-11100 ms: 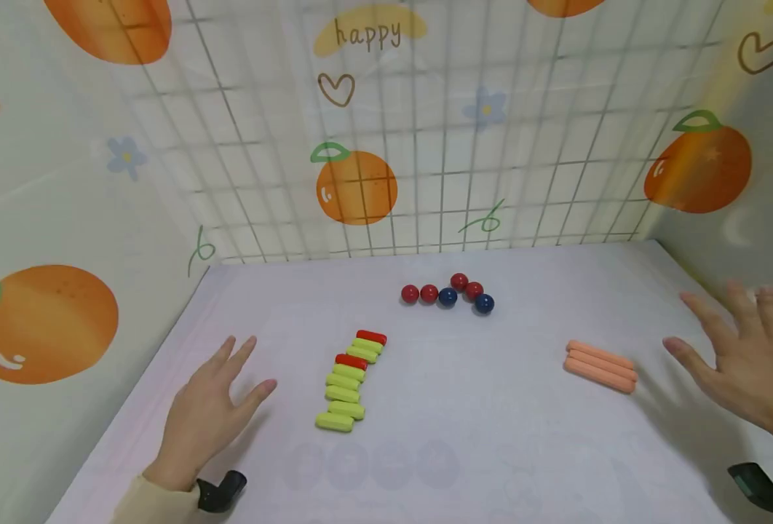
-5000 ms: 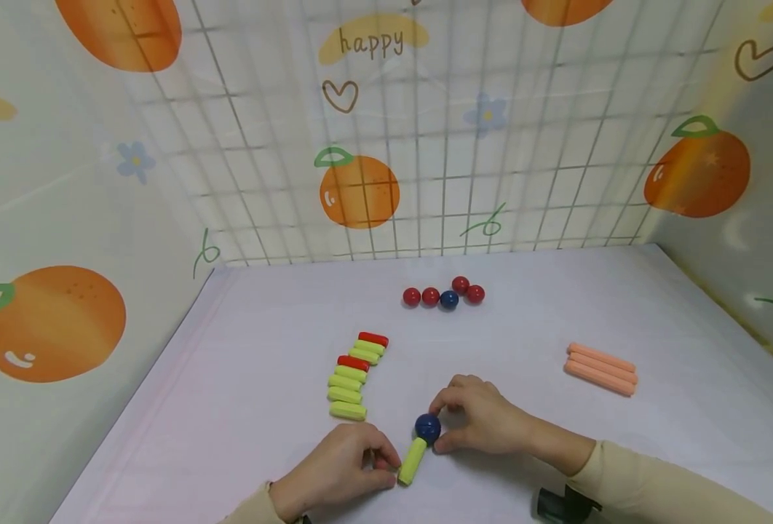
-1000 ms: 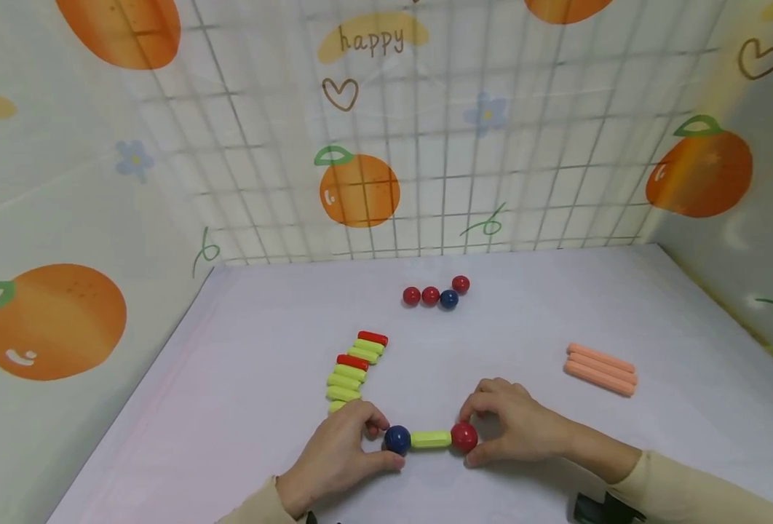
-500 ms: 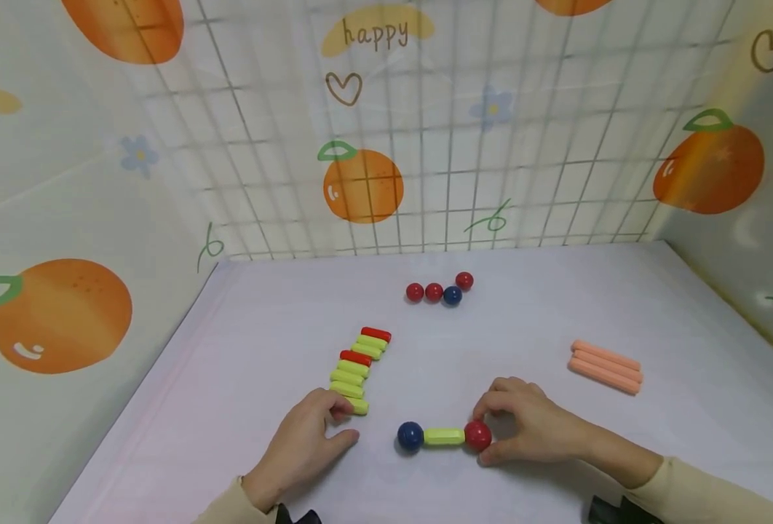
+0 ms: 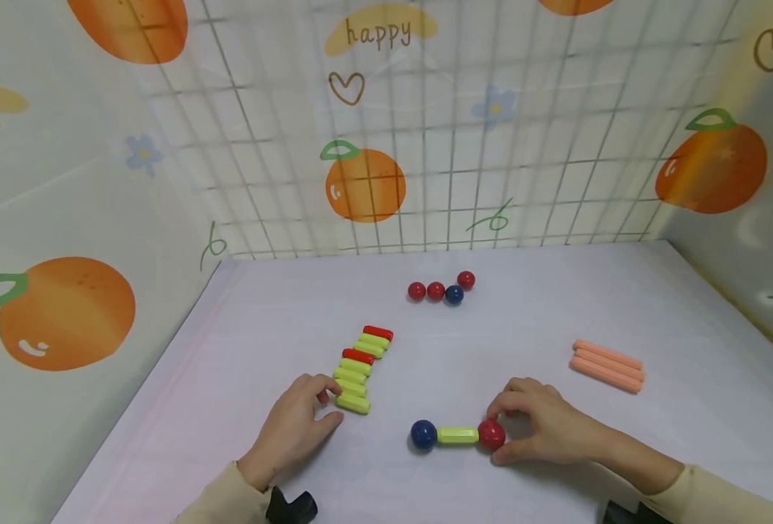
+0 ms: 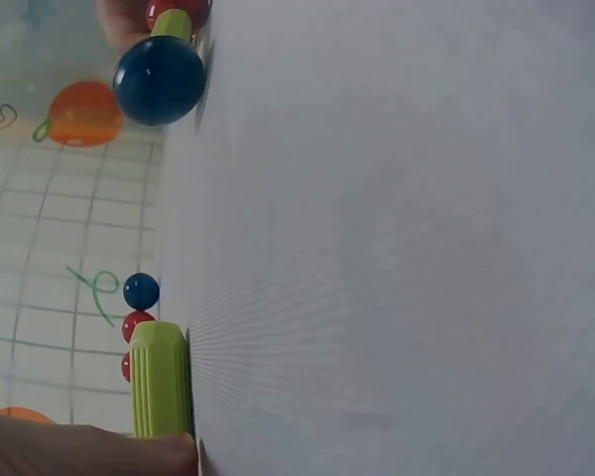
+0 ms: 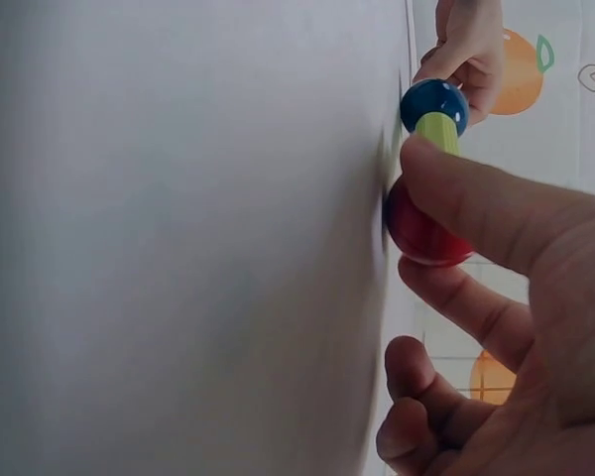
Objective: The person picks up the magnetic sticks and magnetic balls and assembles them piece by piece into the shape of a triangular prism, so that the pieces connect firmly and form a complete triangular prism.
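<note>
Near the front of the table, a blue ball (image 5: pixel 423 435), a yellow-green magnetic rod (image 5: pixel 458 435) and a red ball (image 5: pixel 491 435) lie joined in a straight line. My right hand (image 5: pixel 544 422) pinches the red ball between thumb and forefinger; the right wrist view shows the thumb (image 7: pixel 476 193) across it. To the left, my left hand (image 5: pixel 291 426) rests with thumb and forefinger apart, at the left end of the nearest yellow-green rod (image 5: pixel 352 403) of a stepped row. In the left wrist view, a digit (image 6: pixel 89 448) overlaps the end of that rod (image 6: pixel 161 382).
Two short red rods (image 5: pixel 358 356) lie among the yellow-green ones. Further back sit several loose balls, red (image 5: pixel 435 291) and blue (image 5: pixel 454 294). Three longer orange-pink rods (image 5: pixel 607 366) lie at the right. A printed curtain (image 5: pixel 426 145) over a wire grid rises behind the table.
The rod has left the row's front and two balls have left the back group, all now joined. In the last second my left hand let go of the blue ball and moved left to the row.
</note>
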`<state>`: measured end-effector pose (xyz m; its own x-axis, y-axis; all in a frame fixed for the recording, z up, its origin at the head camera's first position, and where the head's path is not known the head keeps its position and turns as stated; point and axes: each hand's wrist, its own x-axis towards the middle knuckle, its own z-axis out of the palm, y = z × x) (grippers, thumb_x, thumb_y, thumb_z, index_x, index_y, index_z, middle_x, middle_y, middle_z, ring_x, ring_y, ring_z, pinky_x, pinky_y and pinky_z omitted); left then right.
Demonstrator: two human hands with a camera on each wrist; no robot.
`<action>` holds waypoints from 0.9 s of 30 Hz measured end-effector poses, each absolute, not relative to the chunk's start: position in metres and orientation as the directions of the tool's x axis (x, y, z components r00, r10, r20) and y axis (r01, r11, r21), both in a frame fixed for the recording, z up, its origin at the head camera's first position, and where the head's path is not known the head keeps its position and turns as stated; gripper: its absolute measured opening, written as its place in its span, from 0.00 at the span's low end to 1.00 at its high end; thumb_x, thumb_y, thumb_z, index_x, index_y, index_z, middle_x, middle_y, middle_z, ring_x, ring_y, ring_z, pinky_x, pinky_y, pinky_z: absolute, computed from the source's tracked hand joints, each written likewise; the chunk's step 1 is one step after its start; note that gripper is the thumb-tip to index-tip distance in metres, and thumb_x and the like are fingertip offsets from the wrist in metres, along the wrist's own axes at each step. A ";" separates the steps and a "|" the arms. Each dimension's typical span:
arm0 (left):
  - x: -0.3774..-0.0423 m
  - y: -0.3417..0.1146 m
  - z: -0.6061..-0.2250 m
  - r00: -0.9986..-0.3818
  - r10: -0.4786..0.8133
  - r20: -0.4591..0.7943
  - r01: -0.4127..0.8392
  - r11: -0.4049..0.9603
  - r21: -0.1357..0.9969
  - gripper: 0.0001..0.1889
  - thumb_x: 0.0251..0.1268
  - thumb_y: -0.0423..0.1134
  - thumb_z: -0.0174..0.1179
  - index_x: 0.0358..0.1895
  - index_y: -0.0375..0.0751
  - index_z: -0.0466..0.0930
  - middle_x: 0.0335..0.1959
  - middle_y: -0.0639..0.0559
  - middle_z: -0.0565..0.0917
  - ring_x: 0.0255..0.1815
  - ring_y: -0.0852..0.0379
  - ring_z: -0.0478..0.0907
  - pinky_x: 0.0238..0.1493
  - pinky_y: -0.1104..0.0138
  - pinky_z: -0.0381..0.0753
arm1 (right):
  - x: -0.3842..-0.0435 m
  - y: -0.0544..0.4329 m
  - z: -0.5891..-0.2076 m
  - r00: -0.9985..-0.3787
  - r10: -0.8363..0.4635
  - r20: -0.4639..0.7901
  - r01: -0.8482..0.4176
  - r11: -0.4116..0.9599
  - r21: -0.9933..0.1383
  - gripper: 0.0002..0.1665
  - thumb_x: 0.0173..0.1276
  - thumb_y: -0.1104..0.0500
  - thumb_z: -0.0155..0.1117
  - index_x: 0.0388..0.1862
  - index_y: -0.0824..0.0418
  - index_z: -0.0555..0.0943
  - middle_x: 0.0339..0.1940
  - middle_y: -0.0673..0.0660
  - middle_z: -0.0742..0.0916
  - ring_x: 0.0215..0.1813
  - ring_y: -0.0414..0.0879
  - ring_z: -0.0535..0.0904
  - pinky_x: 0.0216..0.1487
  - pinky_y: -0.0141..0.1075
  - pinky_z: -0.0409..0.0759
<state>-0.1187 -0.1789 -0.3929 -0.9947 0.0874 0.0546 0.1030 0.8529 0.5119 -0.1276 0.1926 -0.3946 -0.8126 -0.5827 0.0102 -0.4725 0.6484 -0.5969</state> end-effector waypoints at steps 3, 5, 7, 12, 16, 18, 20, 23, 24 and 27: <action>-0.120 -0.179 -0.393 -0.995 0.084 0.055 0.100 0.861 0.499 0.13 0.53 0.35 0.71 0.41 0.51 0.80 0.33 0.55 0.74 0.30 0.60 0.66 0.33 0.69 0.66 | -0.127 0.195 -0.395 -0.815 -0.579 0.019 -0.473 0.647 -0.598 0.21 0.50 0.36 0.76 0.42 0.32 0.80 0.39 0.38 0.78 0.47 0.35 0.69 0.45 0.36 0.63; -0.121 -0.179 -0.394 -0.995 0.083 0.050 0.097 0.864 0.494 0.13 0.52 0.36 0.71 0.41 0.51 0.81 0.33 0.55 0.75 0.31 0.60 0.67 0.34 0.69 0.67 | -0.127 0.196 -0.396 -0.816 -0.578 0.027 -0.475 0.642 -0.602 0.21 0.50 0.36 0.76 0.42 0.32 0.80 0.39 0.38 0.78 0.47 0.34 0.69 0.44 0.35 0.63; -0.121 -0.179 -0.394 -0.996 0.082 0.041 0.091 0.865 0.493 0.13 0.52 0.37 0.72 0.41 0.51 0.80 0.33 0.55 0.75 0.31 0.60 0.67 0.34 0.68 0.67 | -0.127 0.197 -0.397 -0.818 -0.575 0.030 -0.472 0.640 -0.606 0.21 0.50 0.36 0.76 0.42 0.32 0.80 0.39 0.38 0.78 0.47 0.34 0.69 0.44 0.35 0.63; -0.120 -0.178 -0.395 -0.995 0.093 0.044 0.103 0.867 0.487 0.12 0.51 0.41 0.74 0.36 0.51 0.80 0.32 0.57 0.75 0.33 0.61 0.69 0.35 0.68 0.69 | -0.126 0.199 -0.399 -0.818 -0.573 0.047 -0.479 0.634 -0.607 0.21 0.50 0.36 0.76 0.42 0.32 0.80 0.38 0.38 0.78 0.46 0.34 0.69 0.44 0.34 0.62; -0.118 -0.176 -0.394 -0.993 0.107 0.051 0.118 0.865 0.487 0.11 0.50 0.43 0.75 0.34 0.51 0.80 0.33 0.58 0.75 0.34 0.62 0.70 0.36 0.68 0.71 | -0.126 0.199 -0.399 -0.819 -0.572 0.053 -0.482 0.633 -0.606 0.21 0.50 0.36 0.76 0.42 0.32 0.80 0.38 0.38 0.78 0.46 0.34 0.69 0.44 0.34 0.62; -0.117 -0.174 -0.393 -0.993 0.110 0.050 0.120 0.869 0.480 0.11 0.51 0.45 0.74 0.34 0.51 0.81 0.33 0.58 0.76 0.34 0.62 0.70 0.37 0.68 0.71 | -0.125 0.200 -0.399 -0.818 -0.572 0.055 -0.482 0.631 -0.608 0.20 0.50 0.36 0.76 0.42 0.32 0.80 0.38 0.38 0.78 0.46 0.34 0.69 0.44 0.34 0.62; -0.117 -0.172 -0.392 -0.993 0.108 0.044 0.116 0.876 0.468 0.11 0.51 0.45 0.74 0.34 0.51 0.82 0.33 0.58 0.76 0.34 0.63 0.70 0.37 0.68 0.72 | -0.125 0.200 -0.399 -0.817 -0.574 0.056 -0.484 0.629 -0.609 0.20 0.50 0.36 0.76 0.42 0.32 0.80 0.38 0.38 0.78 0.46 0.34 0.69 0.44 0.34 0.62; -0.117 -0.169 -0.390 -0.994 0.104 0.025 0.104 0.887 0.450 0.10 0.50 0.45 0.73 0.32 0.49 0.82 0.32 0.58 0.76 0.33 0.63 0.70 0.36 0.68 0.71 | -0.125 0.200 -0.399 -0.814 -0.577 0.060 -0.488 0.626 -0.608 0.20 0.50 0.36 0.76 0.42 0.32 0.80 0.38 0.38 0.78 0.46 0.34 0.69 0.44 0.34 0.62; -0.118 -0.169 -0.389 -0.995 0.102 0.016 0.098 0.889 0.447 0.10 0.50 0.44 0.73 0.32 0.49 0.81 0.31 0.57 0.75 0.32 0.62 0.69 0.34 0.69 0.70 | -0.125 0.200 -0.399 -0.814 -0.578 0.060 -0.489 0.625 -0.609 0.20 0.50 0.36 0.76 0.42 0.32 0.80 0.38 0.38 0.78 0.46 0.34 0.69 0.44 0.34 0.62; -0.119 -0.167 -0.385 -0.995 0.099 -0.021 0.079 0.894 0.441 0.09 0.48 0.42 0.72 0.29 0.47 0.80 0.28 0.56 0.74 0.28 0.61 0.67 0.30 0.69 0.66 | -0.125 0.200 -0.399 -0.813 -0.579 0.060 -0.489 0.624 -0.610 0.20 0.50 0.36 0.76 0.42 0.32 0.80 0.38 0.38 0.78 0.46 0.34 0.69 0.44 0.34 0.62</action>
<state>-0.1190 -0.1669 -0.3855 -0.9949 0.0989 -0.0212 0.0795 0.8942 0.4406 -0.1254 0.1997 -0.3994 -0.8129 -0.5793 0.0599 -0.4893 0.6236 -0.6096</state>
